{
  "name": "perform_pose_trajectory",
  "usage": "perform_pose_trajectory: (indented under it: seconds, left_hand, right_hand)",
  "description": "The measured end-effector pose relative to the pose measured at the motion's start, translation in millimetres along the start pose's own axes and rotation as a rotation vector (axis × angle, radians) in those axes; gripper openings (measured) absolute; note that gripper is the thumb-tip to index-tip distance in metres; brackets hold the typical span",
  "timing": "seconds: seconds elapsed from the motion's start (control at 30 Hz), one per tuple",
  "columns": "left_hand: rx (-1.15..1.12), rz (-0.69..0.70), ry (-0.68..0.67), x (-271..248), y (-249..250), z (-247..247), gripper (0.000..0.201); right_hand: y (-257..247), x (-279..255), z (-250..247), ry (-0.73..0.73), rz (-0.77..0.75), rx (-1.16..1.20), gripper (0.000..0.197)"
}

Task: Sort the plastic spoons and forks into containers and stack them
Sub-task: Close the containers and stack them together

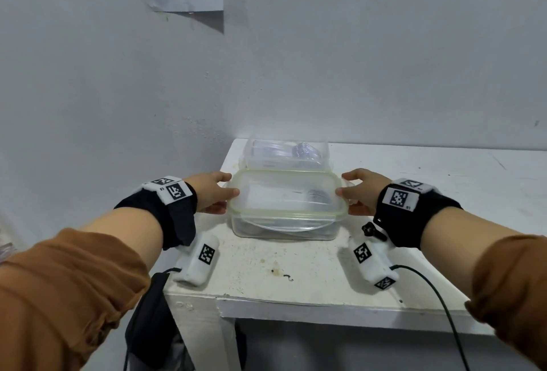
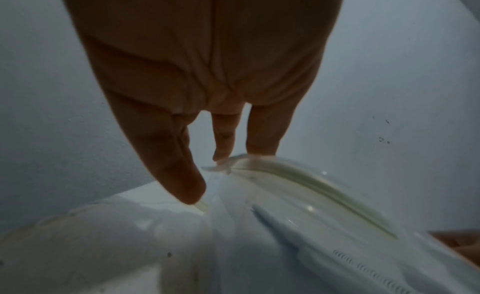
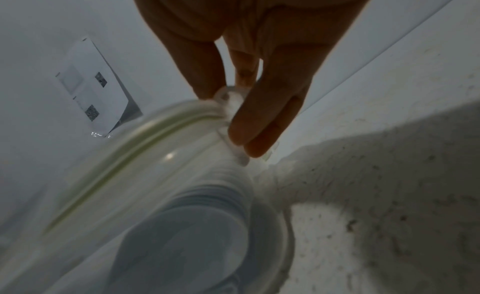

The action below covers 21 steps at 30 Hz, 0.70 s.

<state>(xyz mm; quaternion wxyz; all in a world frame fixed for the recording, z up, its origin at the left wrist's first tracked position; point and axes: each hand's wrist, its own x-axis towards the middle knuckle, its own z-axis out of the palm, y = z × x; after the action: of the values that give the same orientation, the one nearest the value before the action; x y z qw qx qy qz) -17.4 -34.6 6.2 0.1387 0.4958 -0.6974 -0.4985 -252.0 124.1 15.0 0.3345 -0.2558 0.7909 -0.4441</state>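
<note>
Left hand (image 1: 213, 192) and right hand (image 1: 360, 192) pinch the end tabs of the clear rectangular plastic lid (image 1: 286, 196), fingers clamped, over the near clear container (image 1: 284, 230) of cutlery on the white table (image 1: 310, 276). Step looks like lidding; next: press it shut, then stack with the 2nd clear container (image 1: 285, 154) just behind.

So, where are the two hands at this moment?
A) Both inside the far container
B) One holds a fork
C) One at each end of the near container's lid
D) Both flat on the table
C: the left hand and right hand grip opposite ends of the lid on the near container.
</note>
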Motion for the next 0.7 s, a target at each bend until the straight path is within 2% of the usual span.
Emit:
perform_pose_trajectory:
  seconds: [0.13, 0.2, 0.33, 0.43, 0.47, 0.57, 0.6, 0.7]
  left_hand:
    - [0.099, 0.011, 0.006, -1.2, 1.9, 0.3, 0.055]
    - [0.15, 0.015, 0.002, -2.3, 3.4, 0.0, 0.056]
    - [0.255, 0.015, 0.004, -2.9, 6.3, -1.5, 0.056]
    - [0.309, 0.011, -0.003, -3.8, 8.0, -3.1, 0.056]
    - [0.322, 0.01, -0.008, -3.8, 8.5, -3.3, 0.056]
    - [0.334, 0.006, -0.029, -3.3, 9.1, -3.9, 0.055]
    - [0.332, 0.009, -0.032, -3.5, 9.6, -3.8, 0.055]
    - [0.345, 0.011, -0.034, -3.1, 9.5, -4.3, 0.053]
  right_hand:
    - [-0.5, -3.0, 1.9, -0.016, 0.028, -0.001, 0.049]
    - [-1.8, -5.1, 2.8, -0.011, 0.018, -0.077, 0.046]
    - [-12.7, -12.3, 1.7, 0.041, -0.099, -0.607, 0.042]
    - [-19.7, -12.6, 5.6, 0.024, -0.113, -0.785, 0.042]
    - [-19.2, -10.4, 5.6, 0.019, -0.116, -0.801, 0.039]
    - [-15.5, -2.5, 5.7, 0.03, -0.087, -0.574, 0.02]
    - [-13.8, -2.5, 5.6, 0.026, -0.088, -0.541, 0.02]
    - [-6.9, 0.1, 7.4, 0.023, -0.068, -0.441, 0.034]
